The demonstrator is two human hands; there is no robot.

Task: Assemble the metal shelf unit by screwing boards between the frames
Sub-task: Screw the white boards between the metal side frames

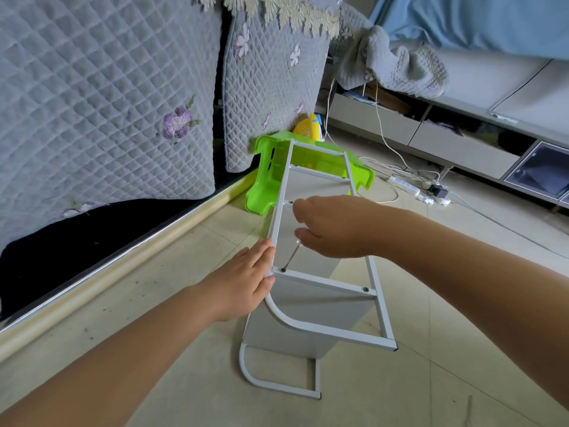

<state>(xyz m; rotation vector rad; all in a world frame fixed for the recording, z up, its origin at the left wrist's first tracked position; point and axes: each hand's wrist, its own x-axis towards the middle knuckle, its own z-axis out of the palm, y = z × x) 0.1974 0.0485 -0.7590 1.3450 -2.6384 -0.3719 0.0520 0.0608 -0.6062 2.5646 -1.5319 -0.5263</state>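
Observation:
The white metal shelf unit (323, 285) lies on its side on the tiled floor, its upper frame facing me and a grey board (308, 322) standing between the two frames. My left hand (243, 282) presses flat with straight fingers against the frame's left upright. My right hand (332, 226) hovers over the frame and pinches a small metal hex key (292, 257). The key's tip sits in a screw (283, 269) at the left end of a crossbar. Another screw (365, 289) shows at the crossbar's right end.
A green plastic stool (271, 180) lies tipped behind the shelf's far end. A quilted grey sofa cover (107, 103) hangs at the left above a dark base. A power strip (405, 184) with cables lies on the floor at right, beside a low grey cabinet (462, 143).

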